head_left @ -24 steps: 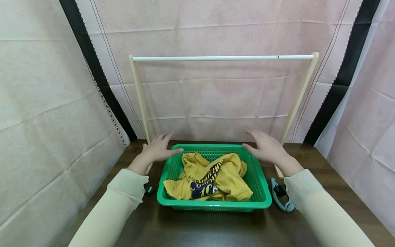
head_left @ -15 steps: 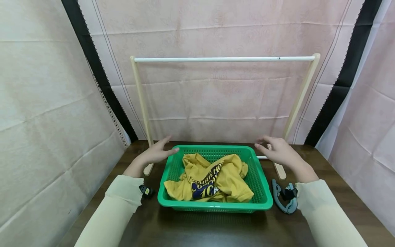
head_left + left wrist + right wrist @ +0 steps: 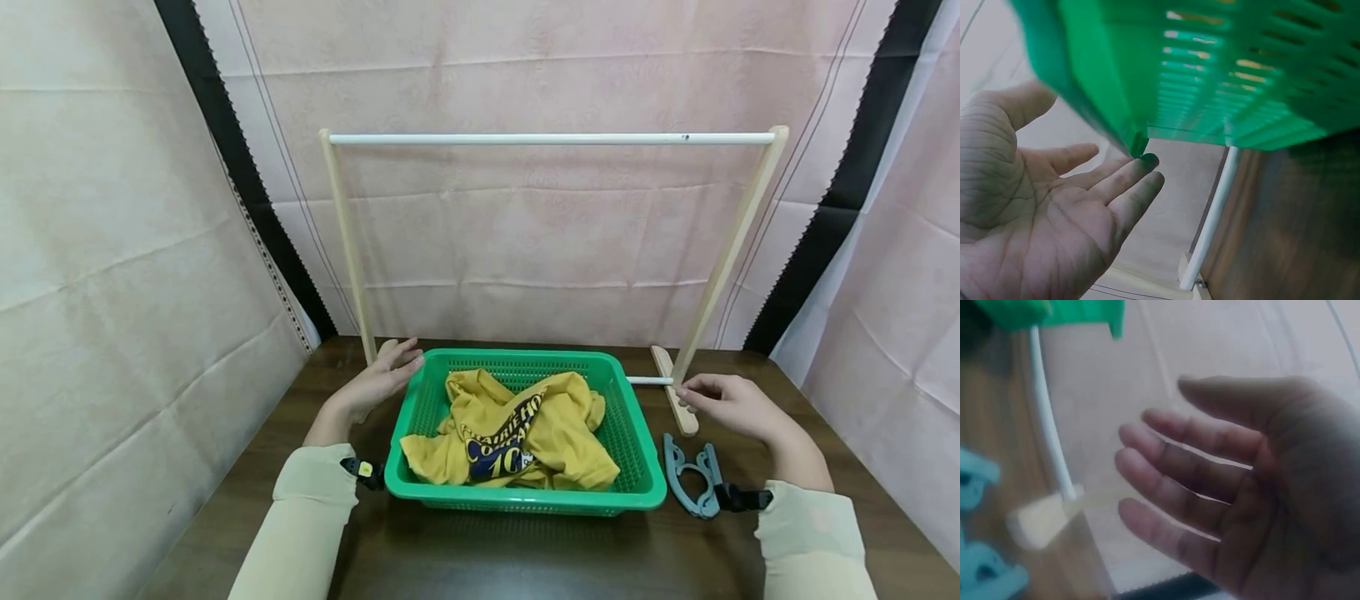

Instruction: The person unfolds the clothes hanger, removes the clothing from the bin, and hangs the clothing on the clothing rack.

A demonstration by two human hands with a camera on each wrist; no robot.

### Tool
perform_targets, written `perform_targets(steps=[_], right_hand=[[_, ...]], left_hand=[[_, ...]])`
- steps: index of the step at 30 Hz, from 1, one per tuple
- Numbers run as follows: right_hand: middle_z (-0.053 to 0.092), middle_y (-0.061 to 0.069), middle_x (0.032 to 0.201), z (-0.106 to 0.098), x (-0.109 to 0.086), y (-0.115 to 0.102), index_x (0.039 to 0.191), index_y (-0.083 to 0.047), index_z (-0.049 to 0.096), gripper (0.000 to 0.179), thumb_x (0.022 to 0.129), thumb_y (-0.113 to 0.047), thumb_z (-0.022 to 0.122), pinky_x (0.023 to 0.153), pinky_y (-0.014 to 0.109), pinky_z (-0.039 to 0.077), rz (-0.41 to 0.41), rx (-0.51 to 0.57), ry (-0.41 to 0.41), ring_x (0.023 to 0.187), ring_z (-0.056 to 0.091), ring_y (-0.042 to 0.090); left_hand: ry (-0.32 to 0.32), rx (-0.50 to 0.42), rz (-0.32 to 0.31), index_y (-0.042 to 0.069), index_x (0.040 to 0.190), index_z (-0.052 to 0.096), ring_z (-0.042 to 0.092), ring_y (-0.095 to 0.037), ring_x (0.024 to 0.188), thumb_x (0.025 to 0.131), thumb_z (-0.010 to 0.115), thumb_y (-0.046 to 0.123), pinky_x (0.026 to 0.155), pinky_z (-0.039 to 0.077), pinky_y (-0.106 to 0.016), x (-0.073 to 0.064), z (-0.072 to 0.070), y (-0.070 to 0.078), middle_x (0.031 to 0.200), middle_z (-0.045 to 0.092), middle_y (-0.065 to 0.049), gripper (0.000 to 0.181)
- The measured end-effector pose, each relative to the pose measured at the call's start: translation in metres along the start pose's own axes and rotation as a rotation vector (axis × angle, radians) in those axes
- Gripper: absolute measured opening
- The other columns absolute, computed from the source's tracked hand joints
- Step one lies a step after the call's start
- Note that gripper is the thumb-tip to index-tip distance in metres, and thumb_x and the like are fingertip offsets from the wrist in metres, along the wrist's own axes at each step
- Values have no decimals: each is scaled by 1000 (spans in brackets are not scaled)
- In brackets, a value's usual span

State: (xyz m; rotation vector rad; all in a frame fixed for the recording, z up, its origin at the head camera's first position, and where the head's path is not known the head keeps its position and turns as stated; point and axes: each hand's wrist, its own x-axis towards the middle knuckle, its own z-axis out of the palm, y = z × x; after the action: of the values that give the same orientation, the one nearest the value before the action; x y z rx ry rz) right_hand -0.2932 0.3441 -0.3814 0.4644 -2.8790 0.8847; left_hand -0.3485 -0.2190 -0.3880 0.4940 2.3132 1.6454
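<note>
A crumpled yellow garment (image 3: 517, 429) with dark blue lettering lies in a green plastic basket (image 3: 525, 498). Beside the basket's left rim is my left hand (image 3: 373, 390), fingers extended and holding nothing; in the left wrist view its fingertips (image 3: 1149, 161) are at the rim's corner, though contact is hard to tell. My right hand (image 3: 738, 408) holds nothing and has loosely bent fingers. It hovers right of the basket, near the rack's right foot (image 3: 684, 417). Below it on the table lies a light-blue plastic piece (image 3: 681, 479) with two arms and a rounded opening, its kind unclear.
Behind the basket stands a rack with a white top bar (image 3: 547, 139) and cream uprights (image 3: 347, 242). A lower white bar (image 3: 649, 381) runs partly hidden behind the basket. The dark wooden table (image 3: 525, 558) is enclosed by pale cloth walls (image 3: 540, 233).
My right hand has moved right and down, away from the basket's rim, and its fingers have bent more. My left hand has shifted slightly lower beside the left rim. Basket and garment stay put.
</note>
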Motion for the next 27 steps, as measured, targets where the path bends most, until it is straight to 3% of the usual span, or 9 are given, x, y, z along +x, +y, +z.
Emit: perform_targets(steps=[7, 14, 19, 24, 27], right_hand=[[69, 7, 89, 0, -7, 20, 110, -2, 69, 29, 102, -29, 60, 70, 33, 53, 48, 66, -142, 82, 64, 22], [63, 10, 91, 3, -11, 40, 109, 5, 64, 29, 97, -22, 67, 72, 39, 57, 213, 162, -295, 84, 61, 24], [59, 11, 94, 11, -14, 49, 108, 6, 58, 35, 94, -23, 72, 72, 43, 56, 335, 172, -367, 85, 61, 25], [53, 10, 88, 19, -17, 47, 102, 2, 51, 40, 90, -25, 77, 68, 41, 54, 457, 201, -392, 78, 57, 24], [50, 6, 76, 21, -16, 45, 84, -4, 51, 34, 90, -25, 77, 63, 37, 54, 453, 156, -380, 68, 53, 21]], left_hand=[[2, -22, 13, 17, 162, 14, 12, -34, 152, 106, 49, 43, 119, 17, -56, 4, 4, -7, 167, 11, -9, 71], [66, -10, 38, 19, 161, 22, 18, -37, 150, 106, 54, 32, 116, 24, -58, 3, 13, -18, 164, 18, -13, 66], [55, -29, 37, 19, 161, 21, 24, -37, 148, 105, 55, 23, 115, 28, -57, 0, 16, -21, 164, 18, -14, 66], [35, 6, 47, 17, 162, 18, 18, -36, 151, 106, 53, 19, 116, 24, -58, -2, 15, -22, 166, 15, -12, 66], [24, 36, 61, 16, 162, 17, 12, -35, 152, 106, 52, 18, 118, 19, -57, 0, 13, -21, 167, 13, -12, 66]])
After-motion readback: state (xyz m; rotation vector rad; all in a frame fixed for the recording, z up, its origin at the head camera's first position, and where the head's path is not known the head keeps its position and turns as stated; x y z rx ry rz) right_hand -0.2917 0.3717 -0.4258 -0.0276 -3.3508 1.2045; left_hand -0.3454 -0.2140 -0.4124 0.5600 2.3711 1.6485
